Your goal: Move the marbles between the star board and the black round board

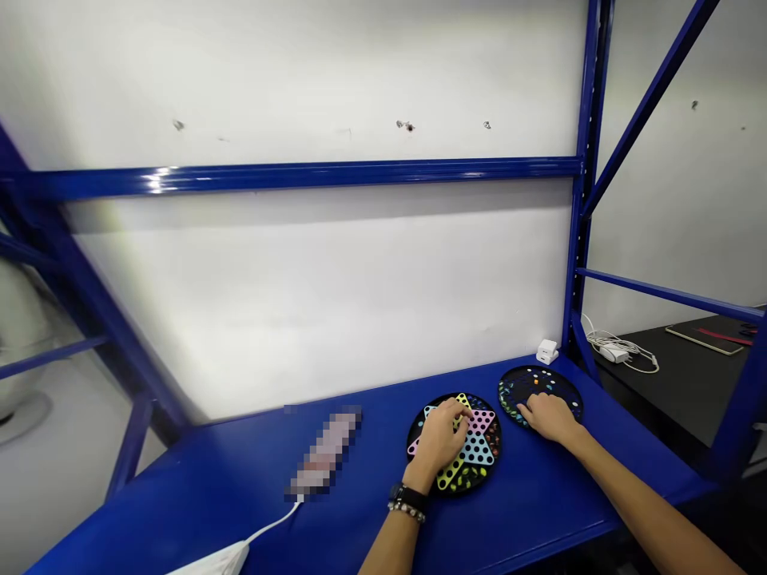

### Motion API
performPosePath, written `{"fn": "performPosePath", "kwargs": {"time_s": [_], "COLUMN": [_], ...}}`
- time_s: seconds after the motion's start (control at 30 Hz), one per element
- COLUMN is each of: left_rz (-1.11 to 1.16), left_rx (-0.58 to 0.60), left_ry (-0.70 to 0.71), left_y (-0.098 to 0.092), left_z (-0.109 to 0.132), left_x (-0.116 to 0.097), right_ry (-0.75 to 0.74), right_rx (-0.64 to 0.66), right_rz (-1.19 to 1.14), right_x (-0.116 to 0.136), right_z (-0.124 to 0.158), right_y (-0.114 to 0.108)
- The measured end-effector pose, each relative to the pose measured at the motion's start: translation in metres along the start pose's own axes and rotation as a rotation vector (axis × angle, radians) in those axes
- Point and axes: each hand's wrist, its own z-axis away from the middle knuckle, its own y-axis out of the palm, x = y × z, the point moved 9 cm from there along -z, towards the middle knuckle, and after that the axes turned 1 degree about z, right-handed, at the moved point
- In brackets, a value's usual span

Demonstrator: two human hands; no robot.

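Game board [418, 430], round, black, holed pastel star [478, 445]

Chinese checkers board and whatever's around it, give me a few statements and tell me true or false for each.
1. The left hand is over the Chinese checkers board. True.
2. The black wristwatch is on the right wrist. False: the black wristwatch is on the left wrist.
3. The right hand is at the round black tray. True.
4. The white charger blocks stand to the left of the board. False: the white charger blocks stand at the back right, behind the tray.
5. The tabletop under the board is blue. True.
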Motion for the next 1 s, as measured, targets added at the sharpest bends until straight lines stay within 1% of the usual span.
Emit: {"fn": "performPosePath", "kwargs": {"time_s": [0.03,0.07,0.17,0.23,0.3,0.33,0.37,0.4,0.53,0.6,0.67,0.73,0.83,0.9,1.0], "left_rz": [-0.008,-0.015,-0.026,-0.021,-0.016,-0.014,-0.013,-0.013,-0.014,-0.017,-0.024,-0.027,-0.018,-0.021,-0.02], "left_rx": [-0.003,-0.006,-0.005,-0.003,-0.006,-0.005,-0.004,-0.001,0.006,0.008,0.007,0.004,-0.001,-0.005,-0.006], "left_ry": [0.0,-0.002,0.004,0.014,0.018,0.017,0.016,0.016,0.008,0.001,-0.006,-0.006,0.003,0.007,0.016], "left_y": [0.0,0.0,0.001,0.001,0.002,0.002,0.002,0.002,0.003,0.003,0.002,0.002,0.002,0.002,0.003], "left_z": [0.0,0.0,0.0,0.0,0.0,0.0,0.0,0.0,0.0,0.0,0.0,0.001,0.002,0.002,0.002], "left_x": [0.0,0.0,0.0,0.0,0.0,0.0,0.001,0.001,0.001,0.002,0.002,0.002,0.002,0.002,0.002], "right_ry": [0.004,0.015,0.1,0.164,0.189,0.187,0.18,0.165,0.117,0.109,0.108,0.121,0.116,0.089,0.07], "right_rx": [0.008,0.019,0.06,0.104,0.158,0.175,0.177,0.153,-0.036,-0.107,-0.139,-0.117,-0.011,0.046,0.073], "right_rz": [-0.099,-0.249,-0.878,-1.258,-1.49,-1.535,-1.527,-1.458,-0.995,-0.867,-0.76,-0.589,-0.326,-0.246,-0.195], "right_x": [-0.003,-0.006,-0.017,-0.02,-0.017,-0.015,-0.014,-0.015,-0.017,-0.014,-0.009,-0.003,0.01,0.018,0.024], "right_z": [-0.002,-0.005,-0.012,-0.015,-0.018,-0.02,-0.023,-0.027,-0.049,-0.062,-0.072,-0.077,-0.077,-0.074,-0.07], "right_y": [0.0,-0.001,-0.005,-0.006,-0.007,-0.006,-0.006,-0.006,-0.011,-0.014,-0.016,-0.014,-0.005,0.0,0.004]}}
